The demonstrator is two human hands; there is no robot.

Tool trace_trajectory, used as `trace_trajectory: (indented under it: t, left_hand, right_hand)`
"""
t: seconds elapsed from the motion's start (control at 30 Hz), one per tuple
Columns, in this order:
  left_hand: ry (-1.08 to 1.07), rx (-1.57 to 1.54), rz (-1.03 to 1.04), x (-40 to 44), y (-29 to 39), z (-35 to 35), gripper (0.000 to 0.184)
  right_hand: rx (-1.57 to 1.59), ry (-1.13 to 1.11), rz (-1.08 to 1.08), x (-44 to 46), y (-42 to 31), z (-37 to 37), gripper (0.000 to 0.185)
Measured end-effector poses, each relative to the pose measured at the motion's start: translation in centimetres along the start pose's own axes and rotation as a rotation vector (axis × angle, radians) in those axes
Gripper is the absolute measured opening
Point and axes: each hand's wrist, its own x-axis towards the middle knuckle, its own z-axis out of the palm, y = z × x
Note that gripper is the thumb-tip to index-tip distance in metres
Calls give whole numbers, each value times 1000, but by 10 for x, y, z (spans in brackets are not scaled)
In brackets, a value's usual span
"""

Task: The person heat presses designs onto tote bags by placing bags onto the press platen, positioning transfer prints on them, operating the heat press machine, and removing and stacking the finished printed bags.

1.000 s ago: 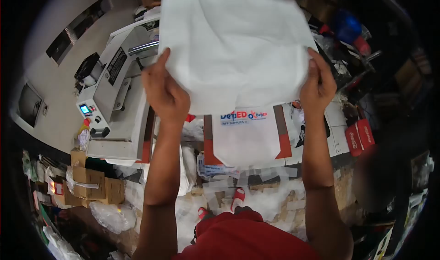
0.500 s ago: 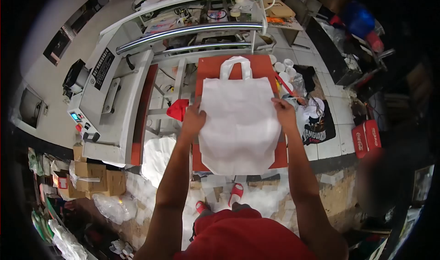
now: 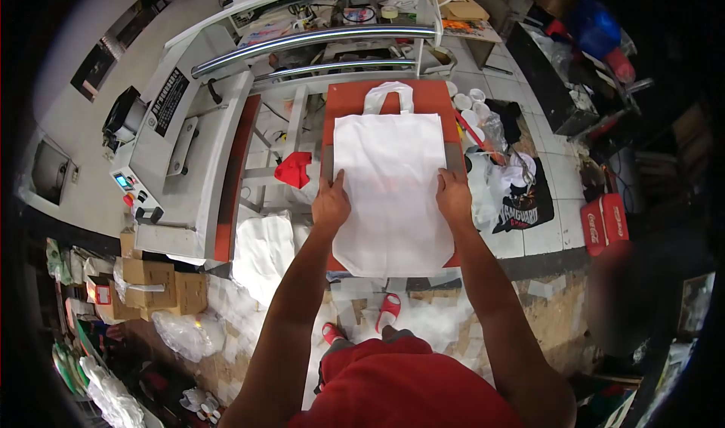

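A white tote bag (image 3: 389, 194) lies flat on the red-brown platen (image 3: 427, 96) of a heat press, its looped handle at the far end. My left hand (image 3: 331, 204) is closed on the bag's left edge, about halfway down. On the right edge, at about the same height, my right hand (image 3: 454, 195) is closed as well, thumb and fingertips at the fabric. The undersides of both hands' grips are hidden. The bag's bottom edge reaches the near edge of the platen.
Left stands the press head (image 3: 189, 156) with its lit control panel (image 3: 123, 180). A red cloth (image 3: 293, 170) and a stack of white bags (image 3: 264, 250) lie left of the platen. White cups, a black printed bag (image 3: 525, 205) and a red Coca-Cola box (image 3: 605, 224) are to the right.
Both hands have moved nearer to me along the bag's sides and closer together. The bag looks smoother and its sides sit slightly further in on the platen.
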Motion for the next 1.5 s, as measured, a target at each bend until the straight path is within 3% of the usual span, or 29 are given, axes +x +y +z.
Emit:
trace_trajectory:
  t: [0.07,0.13,0.17,0.23,0.33,0.43,0.57,0.97,1.07,1.13,1.23,1.33,1.37,1.43,1.5]
  left_hand:
    - [37,-10,5,-6,-4,-1,50]
    - [268,-142,-56,-20,-7,-14,43]
    - [270,-143,-56,-31,-11,-23,43]
    - [-73,-344,-327,-66,-21,-37,38]
    - [-72,-342,-200,-103,-13,-42,39]
    - [33,-418,-228,-107,-17,-20,40]
    - [20,-439,-299,-105,-22,-9,38]
    - [69,-428,-249,-109,-3,-22,33]
    - [149,-504,-171,-110,-11,-16,33]
    - [231,-420,-107,-114,-5,-27,32]
    - [326,-462,-63,-128,-23,-31,31]
    - [312,-458,-106,-162,-45,-56,29]
    - [314,-413,-97,-177,-62,-60,27]
    - [286,-345,-170,-213,-101,-68,25]
    - [198,-317,-329,-261,-144,-67,26]
  right_hand:
    - [-48,93,5,0,-3,-5,22]
    - [-3,101,46,-12,-3,-25,24]
    - [42,111,86,-21,-3,-38,27]
    - [15,-260,345,-53,-11,-67,35]
    - [84,-320,414,-90,-16,-71,40]
    - [172,-206,508,-93,-14,-63,38]
    - [176,-225,588,-92,-5,-57,35]
    - [130,-154,501,-98,1,-51,29]
    - [237,-32,505,-87,-29,-62,27]
    - [35,181,-3,-78,-45,-54,29]
    - [223,-122,-291,-28,-84,-20,29]
    - [153,-415,-359,21,-90,49,30]
    - [154,-417,-364,30,-97,50,30]
    - [-105,-718,-278,46,-112,45,31]
    - [-187,-782,-267,57,-118,51,40]
